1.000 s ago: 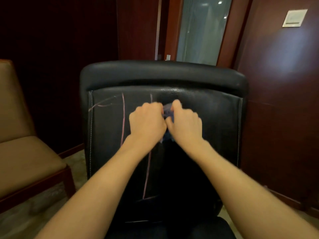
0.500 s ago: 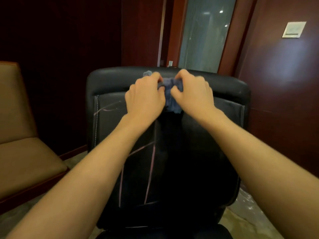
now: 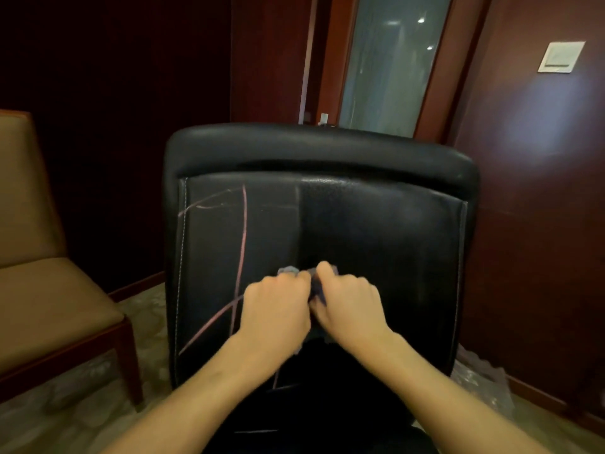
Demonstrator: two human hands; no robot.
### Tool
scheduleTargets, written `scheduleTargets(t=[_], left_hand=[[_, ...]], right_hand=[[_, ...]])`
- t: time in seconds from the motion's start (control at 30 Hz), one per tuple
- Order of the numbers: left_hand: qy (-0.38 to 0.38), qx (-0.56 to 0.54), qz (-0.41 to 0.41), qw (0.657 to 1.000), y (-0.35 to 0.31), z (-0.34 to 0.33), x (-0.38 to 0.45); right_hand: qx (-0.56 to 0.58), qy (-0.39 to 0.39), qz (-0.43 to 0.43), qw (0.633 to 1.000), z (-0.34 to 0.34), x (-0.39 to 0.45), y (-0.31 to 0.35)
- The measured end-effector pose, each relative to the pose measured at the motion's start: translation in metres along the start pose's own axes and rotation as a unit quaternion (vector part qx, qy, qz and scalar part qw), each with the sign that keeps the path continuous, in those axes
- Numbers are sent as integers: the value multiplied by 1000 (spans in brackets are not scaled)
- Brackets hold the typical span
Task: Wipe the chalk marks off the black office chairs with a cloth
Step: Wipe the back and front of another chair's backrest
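A black leather office chair faces me, its backrest filling the middle of the view. Pink chalk marks run down and across the left half of the backrest; the right half looks dark and glossy. A small blue-grey cloth is bunched against the lower middle of the backrest. My left hand and my right hand sit side by side, both gripping the cloth and pressing it to the leather. Most of the cloth is hidden under my fingers.
A tan upholstered chair with a dark wooden frame stands at the left. Dark red wood panels and a glass door panel are behind. A white wall switch is at the upper right. Crumpled clear plastic lies on the floor at the right.
Both hands slid the cloth up from the middle of the backrest to its top edge, then down to its lower middle. The vertical chalk line in the centre looks fainter now.
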State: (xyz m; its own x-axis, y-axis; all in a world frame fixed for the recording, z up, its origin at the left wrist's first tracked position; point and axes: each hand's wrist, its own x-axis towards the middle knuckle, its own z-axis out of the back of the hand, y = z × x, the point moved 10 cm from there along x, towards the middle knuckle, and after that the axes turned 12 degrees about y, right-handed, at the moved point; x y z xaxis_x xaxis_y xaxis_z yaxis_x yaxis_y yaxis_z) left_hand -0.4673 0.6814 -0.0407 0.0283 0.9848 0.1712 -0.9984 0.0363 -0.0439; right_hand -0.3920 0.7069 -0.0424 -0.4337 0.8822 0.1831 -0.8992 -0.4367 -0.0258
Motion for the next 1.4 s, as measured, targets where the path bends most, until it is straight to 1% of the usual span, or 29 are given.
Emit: scheduleTargets(t=[0.03, 0.1, 0.17, 0.23, 0.3, 0.37, 0.47, 0.57, 0.63, 0.7, 0.77, 0.83, 0.87, 0.93, 1.07, 1.1, 1.17, 1.2, 1.27, 1.33, 1.4], left_hand=[[-6, -3, 0, 1000, 2, 2, -4], [-63, -10, 0, 998, 8, 29, -5], [-139, -43, 5, 989, 18, 67, 1], [-198, -101, 15, 975, 33, 105, 14], [-219, -143, 22, 965, 45, 130, 35], [-211, -140, 31, 967, 47, 137, 52], [-187, -109, 41, 976, 38, 119, 56], [-178, -88, 28, 980, 30, 79, 39], [-167, -83, 10, 982, 26, 41, 17], [-133, -90, 3, 987, 21, -2, -4], [-57, -87, 1, 995, 15, -37, -17], [-11, -99, 12, 995, 21, -49, -23], [-15, -110, 11, 994, 25, -42, -21], [-51, -123, 5, 991, 30, -12, -14], [-141, -203, 12, 969, 39, 51, 4], [-161, -209, 12, 964, 40, 63, 8], [-195, -201, 18, 960, 36, 79, 13], [-200, -187, 26, 961, 34, 79, 13], [-183, -167, 41, 968, 30, 59, 10], [-181, -165, 43, 968, 31, 25, -4], [-178, -180, 38, 967, 32, -14, -25]], right_hand=[[-1, 7, 3, 1000, 4, -1, 1], [6, -20, -1, 1000, 31, 2, -3], [29, -92, -4, 995, 77, 11, -6], [60, -168, -2, 984, 123, 24, -10], [60, -195, -3, 979, 150, 45, -11], [37, -183, -16, 982, 152, 63, -11], [17, -153, -26, 988, 125, 66, -10], [30, -116, -16, 993, 85, 48, -8], [31, -91, -14, 995, 47, 29, -6], [44, -62, 2, 997, 5, 6, -2], [54, -7, 8, 998, -32, -14, 4], [49, 59, 0, 997, -52, -26, 7], [49, 71, -9, 996, -50, -27, 4], [49, 37, -25, 998, -23, -21, -3], [108, -92, -33, 989, 61, 6, -14], [116, -119, -27, 986, 77, 14, -15], [112, -147, -17, 983, 94, 25, -13], [103, -152, -16, 983, 92, 27, -12], [81, -138, -21, 987, 68, 24, -12], [90, -104, -30, 990, 24, 9, -13], [123, -65, -42, 989, -26, -11, -14]])
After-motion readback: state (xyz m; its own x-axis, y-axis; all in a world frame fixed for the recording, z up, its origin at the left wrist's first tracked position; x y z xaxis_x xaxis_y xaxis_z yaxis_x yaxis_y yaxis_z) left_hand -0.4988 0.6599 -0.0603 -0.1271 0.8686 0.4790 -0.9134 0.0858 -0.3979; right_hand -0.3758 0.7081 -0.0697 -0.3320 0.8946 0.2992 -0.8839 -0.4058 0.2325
